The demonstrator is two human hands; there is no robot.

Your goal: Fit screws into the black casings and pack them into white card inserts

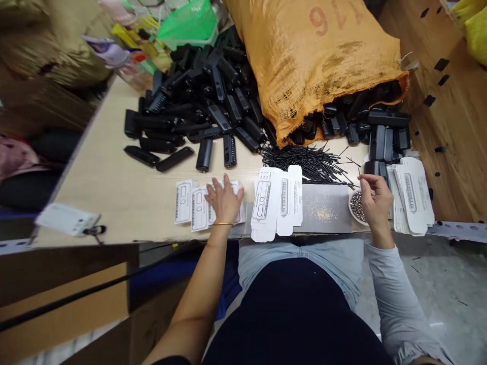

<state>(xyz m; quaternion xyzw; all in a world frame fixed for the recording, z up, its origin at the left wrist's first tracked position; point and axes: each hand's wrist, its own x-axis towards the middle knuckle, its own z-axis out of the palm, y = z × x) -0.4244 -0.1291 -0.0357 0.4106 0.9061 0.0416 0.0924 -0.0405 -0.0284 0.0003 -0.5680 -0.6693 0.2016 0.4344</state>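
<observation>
My left hand [225, 200] lies with spread fingers over a row of small printed white boxes [199, 209], hiding part of them. My right hand [376, 200] is closed in a pinch above a round white bowl of small metal pieces [357, 207]. A thin black rod [358, 171] shows at its fingertips. Beyond the bowl is a heap of similar thin black rods [308, 161]. Between my hands, flat printed white cartons [266, 203] lie beside a grey sheet [323, 195] sprinkled with tiny light-coloured bits.
Black elongated plastic cases [218, 119] are piled across the back of the table. More spill from a large orange woven sack [319, 56]. A stack of white cartons [413, 197] stands at the right. A green basket [188, 23] and a white tag-like block [67, 219] are at the left.
</observation>
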